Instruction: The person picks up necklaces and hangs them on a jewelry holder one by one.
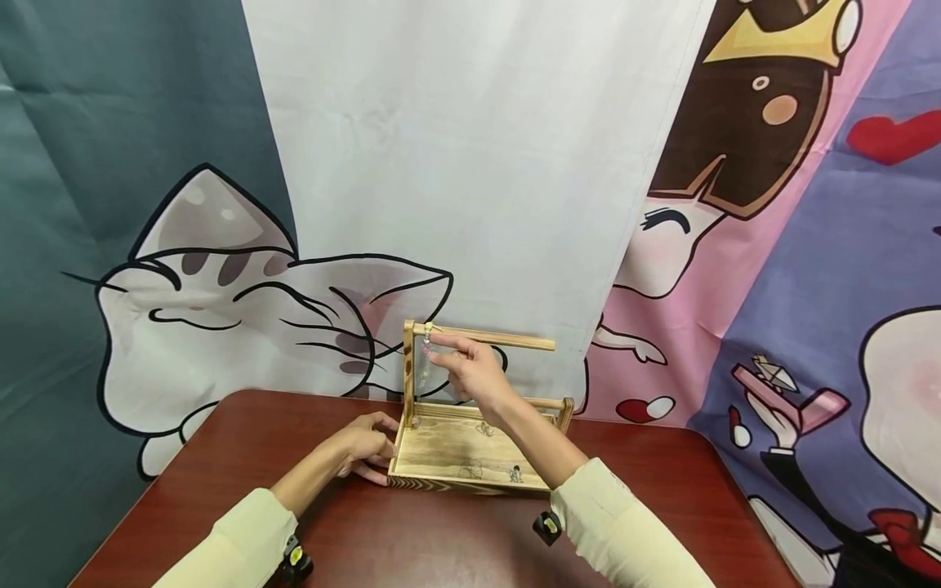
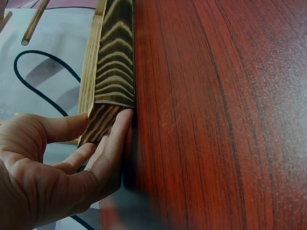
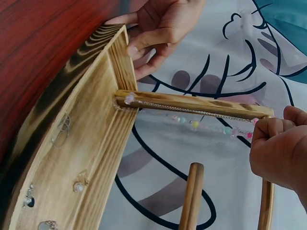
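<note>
A wooden jewelry stand (image 1: pixel 408 371) has an upright post, a top bar (image 1: pixel 507 338) and a shallow tray base (image 1: pixel 448 445). My left hand (image 1: pixel 362 445) grips the left end of the base, with the thumb on its upper edge and the fingers low on the side, as the left wrist view shows. High up at the post end of the bar, my right hand (image 1: pixel 478 371) pinches the top of a beaded necklace (image 3: pixel 194 124). Its pastel beads and thin chain (image 3: pixel 192 109) hang down along the post.
Several small jewelry pieces lie in the tray, among them a ring-like piece with a white bead (image 3: pixel 80 184) and a dark-stoned one (image 1: pixel 515 474). A lower bar (image 1: pixel 547 403) runs along the back. The red-brown table (image 1: pixel 456 539) meets a cartoon-printed curtain (image 1: pixel 470 163) behind.
</note>
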A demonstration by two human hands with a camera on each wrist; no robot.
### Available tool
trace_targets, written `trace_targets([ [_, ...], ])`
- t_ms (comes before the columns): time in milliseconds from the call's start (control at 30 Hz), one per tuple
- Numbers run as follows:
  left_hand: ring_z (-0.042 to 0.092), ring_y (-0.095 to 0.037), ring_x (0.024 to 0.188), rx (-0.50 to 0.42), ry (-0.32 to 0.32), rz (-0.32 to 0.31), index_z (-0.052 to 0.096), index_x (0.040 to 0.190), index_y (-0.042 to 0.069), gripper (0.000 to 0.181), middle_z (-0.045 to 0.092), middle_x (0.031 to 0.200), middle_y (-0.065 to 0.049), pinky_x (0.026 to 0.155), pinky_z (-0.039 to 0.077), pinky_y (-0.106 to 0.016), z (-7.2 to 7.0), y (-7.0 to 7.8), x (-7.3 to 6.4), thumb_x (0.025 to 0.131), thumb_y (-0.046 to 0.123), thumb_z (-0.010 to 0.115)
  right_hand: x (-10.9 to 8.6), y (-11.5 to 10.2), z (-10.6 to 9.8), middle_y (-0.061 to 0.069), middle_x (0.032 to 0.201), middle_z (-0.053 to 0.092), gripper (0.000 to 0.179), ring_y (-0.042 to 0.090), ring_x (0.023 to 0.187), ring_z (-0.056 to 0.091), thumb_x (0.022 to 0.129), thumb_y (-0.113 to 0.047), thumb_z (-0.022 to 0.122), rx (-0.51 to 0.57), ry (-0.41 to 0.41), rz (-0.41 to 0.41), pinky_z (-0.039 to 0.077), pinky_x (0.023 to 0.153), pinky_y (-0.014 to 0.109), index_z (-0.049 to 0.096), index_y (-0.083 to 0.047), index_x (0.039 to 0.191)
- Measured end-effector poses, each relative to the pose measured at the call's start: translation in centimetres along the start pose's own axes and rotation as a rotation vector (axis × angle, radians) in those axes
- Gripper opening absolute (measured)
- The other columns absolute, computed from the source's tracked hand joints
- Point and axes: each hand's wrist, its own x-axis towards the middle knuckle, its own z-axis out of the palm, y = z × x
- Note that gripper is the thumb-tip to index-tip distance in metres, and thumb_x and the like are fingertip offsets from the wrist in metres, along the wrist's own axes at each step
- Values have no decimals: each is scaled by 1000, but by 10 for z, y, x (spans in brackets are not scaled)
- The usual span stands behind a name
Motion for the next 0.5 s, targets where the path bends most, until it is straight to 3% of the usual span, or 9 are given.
trace_targets([
  [233, 81, -30, 90, 6, 4, 11, 51, 146, -4, 56, 73, 112, -27, 69, 75, -50, 0, 3, 2, 93, -10, 67, -2, 7, -7, -12, 53, 34, 44, 6, 49, 24, 110, -15, 70, -19, 30, -6, 20, 48, 21, 68, -13, 154],
  [500, 80, -29, 89, 8, -1, 9, 50, 148, -6, 58, 73, 111, -26, 69, 75, -50, -1, -2, 2, 93, -10, 67, -6, 22, -12, -11, 55, 32, 48, 7, 49, 22, 111, -16, 68, -5, 19, 16, 20, 48, 21, 63, -7, 158],
])
